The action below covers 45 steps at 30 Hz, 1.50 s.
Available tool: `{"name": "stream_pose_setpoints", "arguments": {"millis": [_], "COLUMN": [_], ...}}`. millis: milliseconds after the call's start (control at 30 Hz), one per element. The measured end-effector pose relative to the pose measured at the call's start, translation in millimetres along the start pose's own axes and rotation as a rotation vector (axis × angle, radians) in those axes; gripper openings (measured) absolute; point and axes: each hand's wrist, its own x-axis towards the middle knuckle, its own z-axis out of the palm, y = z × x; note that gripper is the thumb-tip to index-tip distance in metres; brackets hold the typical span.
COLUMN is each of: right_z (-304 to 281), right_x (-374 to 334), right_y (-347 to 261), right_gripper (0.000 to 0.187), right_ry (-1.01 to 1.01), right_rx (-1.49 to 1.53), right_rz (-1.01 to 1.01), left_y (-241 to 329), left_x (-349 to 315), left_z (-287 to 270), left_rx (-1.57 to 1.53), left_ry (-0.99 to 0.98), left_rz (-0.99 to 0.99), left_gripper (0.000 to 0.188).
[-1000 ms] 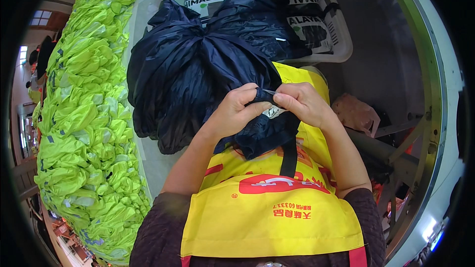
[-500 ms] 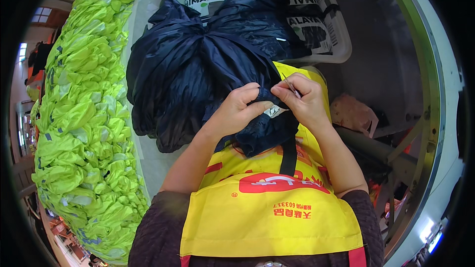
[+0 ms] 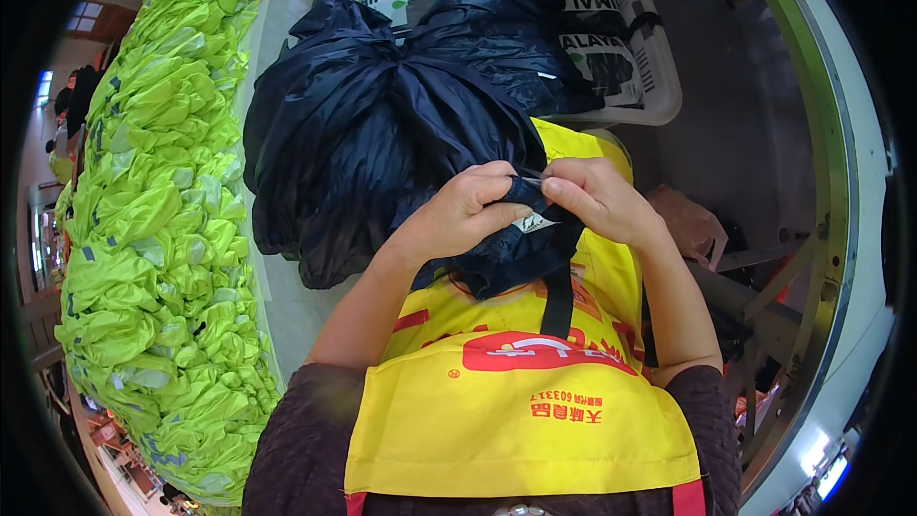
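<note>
A dark navy garment (image 3: pixel 325 153) of thin, shiny cloth lies gathered in front of me and runs down into my lap. My left hand (image 3: pixel 468 215) pinches its edge between thumb and fingers. Close to its right, my right hand (image 3: pixel 602 196) is closed round a slim metal tool (image 3: pixel 531 180), whose tip reaches the cloth at the left fingertips. Its exact kind is hidden by the fingers. Just below the hands, a white label (image 3: pixel 535 223) with dark print shows on the garment.
Bright yellow-green garments (image 3: pixel 162 258) form a long heap on the left, along a pale table surface (image 3: pixel 310 325). A white plastic basket (image 3: pixel 659 100) holding dark cloth and printed bags stands beyond. A metal frame (image 3: pixel 829 182) rises at right. My yellow apron (image 3: pixel 516 459) lies beneath the work.
My right hand has turned, bringing the metal tool's tip down between both hands to the cloth; before, it pointed up. The left hand keeps its pinch almost in place.
</note>
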Motion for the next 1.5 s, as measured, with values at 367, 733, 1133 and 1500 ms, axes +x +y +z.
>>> {"name": "stream_pose_setpoints", "arguments": {"millis": [367, 733, 1133, 1500], "right_z": [6, 37, 20, 30], "right_x": [4, 4, 23, 51], "right_y": [6, -4, 14, 2], "right_gripper": [0.049, 0.02, 0.019, 0.024], "right_ry": [0.032, 0.379, 0.418, -0.156], "right_rx": [0.009, 0.24, 0.167, 0.175], "right_rz": [0.004, -0.107, -0.015, -0.052], "left_y": [-3, -8, 15, 21], "left_x": [0, -4, -43, -59], "left_z": [4, 3, 18, 23], "left_rx": [-0.014, -0.174, 0.38, -0.026], "left_ry": [0.029, 0.03, 0.326, 0.488], "left_rz": [-0.004, -0.059, -0.222, -0.104], "left_gripper": [0.008, 0.019, 0.045, 0.017]}}
